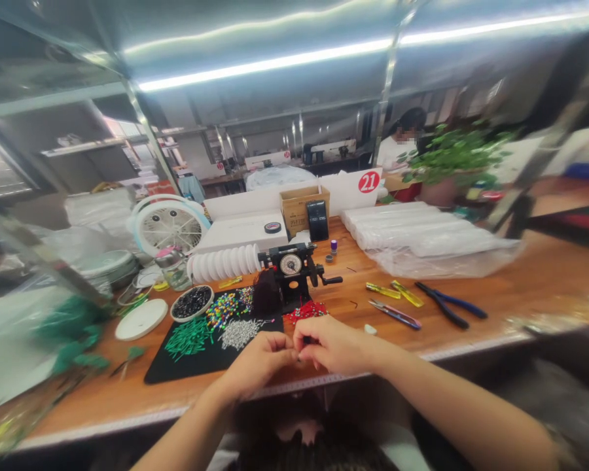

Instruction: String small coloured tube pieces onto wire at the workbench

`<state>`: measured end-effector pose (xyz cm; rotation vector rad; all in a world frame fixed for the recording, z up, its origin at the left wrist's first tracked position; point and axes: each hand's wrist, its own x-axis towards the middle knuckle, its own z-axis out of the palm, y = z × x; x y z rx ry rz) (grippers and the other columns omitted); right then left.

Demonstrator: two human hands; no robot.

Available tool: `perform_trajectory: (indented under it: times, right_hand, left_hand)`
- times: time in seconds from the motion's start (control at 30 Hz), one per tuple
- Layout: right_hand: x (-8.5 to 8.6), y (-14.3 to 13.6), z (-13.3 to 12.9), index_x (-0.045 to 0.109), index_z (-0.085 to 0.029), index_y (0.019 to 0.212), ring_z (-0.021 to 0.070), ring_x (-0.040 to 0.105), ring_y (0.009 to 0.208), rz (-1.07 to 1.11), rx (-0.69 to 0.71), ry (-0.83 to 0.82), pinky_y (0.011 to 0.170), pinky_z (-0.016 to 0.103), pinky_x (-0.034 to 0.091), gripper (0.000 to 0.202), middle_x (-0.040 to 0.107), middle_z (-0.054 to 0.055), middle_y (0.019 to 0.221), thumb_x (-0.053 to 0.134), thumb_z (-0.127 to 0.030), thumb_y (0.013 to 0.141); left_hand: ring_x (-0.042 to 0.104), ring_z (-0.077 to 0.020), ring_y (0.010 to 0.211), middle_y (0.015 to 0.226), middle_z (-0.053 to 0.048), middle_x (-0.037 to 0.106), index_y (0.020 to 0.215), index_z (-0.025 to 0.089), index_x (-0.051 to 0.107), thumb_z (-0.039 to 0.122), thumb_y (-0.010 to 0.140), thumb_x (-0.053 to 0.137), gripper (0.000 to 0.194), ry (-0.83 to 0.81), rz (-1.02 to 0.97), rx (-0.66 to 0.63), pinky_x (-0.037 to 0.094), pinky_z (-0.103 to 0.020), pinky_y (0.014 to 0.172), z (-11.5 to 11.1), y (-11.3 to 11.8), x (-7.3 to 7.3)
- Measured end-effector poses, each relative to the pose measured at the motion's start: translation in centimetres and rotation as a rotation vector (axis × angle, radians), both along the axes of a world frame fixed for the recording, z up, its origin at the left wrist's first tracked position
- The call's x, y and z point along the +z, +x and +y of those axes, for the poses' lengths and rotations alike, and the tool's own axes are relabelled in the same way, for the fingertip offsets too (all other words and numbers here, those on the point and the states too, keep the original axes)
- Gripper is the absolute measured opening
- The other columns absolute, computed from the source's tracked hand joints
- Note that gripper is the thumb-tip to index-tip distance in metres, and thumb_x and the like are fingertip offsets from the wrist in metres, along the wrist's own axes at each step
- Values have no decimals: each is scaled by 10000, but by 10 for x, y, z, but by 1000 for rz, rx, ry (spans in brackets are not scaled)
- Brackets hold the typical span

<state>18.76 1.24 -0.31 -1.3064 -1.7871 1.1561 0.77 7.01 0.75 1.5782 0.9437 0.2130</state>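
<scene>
At the near edge of the wooden bench, head view: the left hand and the right hand meet fingertip to fingertip, both closed in a pinch on something too small to identify, held just above the black mat. Sorted piles lie close by for easy picking: green beads, silver beads, red beads, mixed beads. A hand-cranked winder stands behind the mat. Pliers and cutters lie apart, to the right.
</scene>
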Motion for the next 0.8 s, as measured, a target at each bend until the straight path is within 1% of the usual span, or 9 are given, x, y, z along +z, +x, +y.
perform_trajectory:
  times: [0.1, 0.17, 0.23, 0.3, 0.37, 0.43, 0.57, 0.67, 0.8]
  right_hand:
    - [3, -2, -1, 554, -172, 718, 50, 475, 662, -69, -25, 129, 613, 161, 342, 56, 567, -18, 725, 518, -188, 758]
    - [4, -4, 0, 543, -165, 708, 55, 469, 715, -36, -102, 174, 662, 171, 350, 58, 562, -15, 770, 520, -182, 759]
    - [2, -5, 1, 532, -159, 716, 54, 469, 716, 80, -210, 138, 674, 174, 361, 70, 557, -14, 770, 516, -198, 771]
    - [-2, -5, 2, 537, -163, 768, 49, 471, 674, 245, -289, 55, 648, 172, 370, 112, 549, -20, 727, 506, -265, 802]
    - [-7, -4, 3, 552, -171, 851, 42, 456, 615, 368, -306, -24, 597, 166, 358, 183, 533, -30, 680, 508, -344, 814]
    - [-10, -2, 2, 569, -172, 903, 34, 452, 598, 416, -282, -75, 571, 156, 349, 232, 544, -32, 691, 557, -372, 788]
    - [-8, -4, -3, 599, -138, 780, 34, 468, 621, 350, -204, -100, 590, 153, 352, 199, 575, -21, 698, 638, -325, 727]
    - [-5, -10, -5, 567, -130, 706, 30, 427, 605, 301, -268, -38, 581, 159, 327, 194, 531, -31, 655, 582, -314, 765]
    - [-4, -18, -8, 527, -133, 697, 28, 379, 614, 318, -367, 10, 587, 163, 305, 205, 472, -44, 652, 544, -314, 791]
  left_hand:
    - [395, -100, 548, 606, 2, 571, 719, 118, 685, 448, 662, 707, 335, 24, 33, -14, 265, -222, 536, -1, 1, 1]
    - [407, -105, 573, 625, -4, 582, 699, 122, 679, 431, 675, 701, 312, 10, -6, -30, 279, -225, 555, -1, 1, 2]
    - [448, -120, 617, 658, -15, 607, 689, 127, 676, 404, 680, 703, 278, 1, -82, -32, 314, -230, 602, -1, 0, 3]
    - [484, -135, 658, 686, -23, 629, 694, 133, 679, 379, 677, 711, 248, 1, -133, -12, 340, -238, 652, 0, -1, 4]
    - [499, -140, 675, 695, -24, 638, 695, 137, 678, 367, 672, 718, 234, -2, -142, 17, 351, -241, 677, 1, -1, 5]
    - [495, -137, 671, 688, -19, 633, 697, 138, 676, 365, 674, 715, 232, -1, -149, 28, 351, -239, 678, 1, -2, 4]
    - [499, -138, 682, 708, -19, 633, 733, 133, 692, 349, 712, 683, 217, 68, -115, -22, 357, -238, 678, 1, -2, 4]
    - [511, -141, 697, 724, -26, 636, 755, 128, 691, 347, 738, 663, 222, 133, -125, -73, 371, -240, 686, 2, -3, 3]
    - [523, -135, 685, 721, -25, 645, 764, 130, 673, 354, 735, 677, 226, 184, -195, -83, 388, -239, 679, 5, -5, -2]
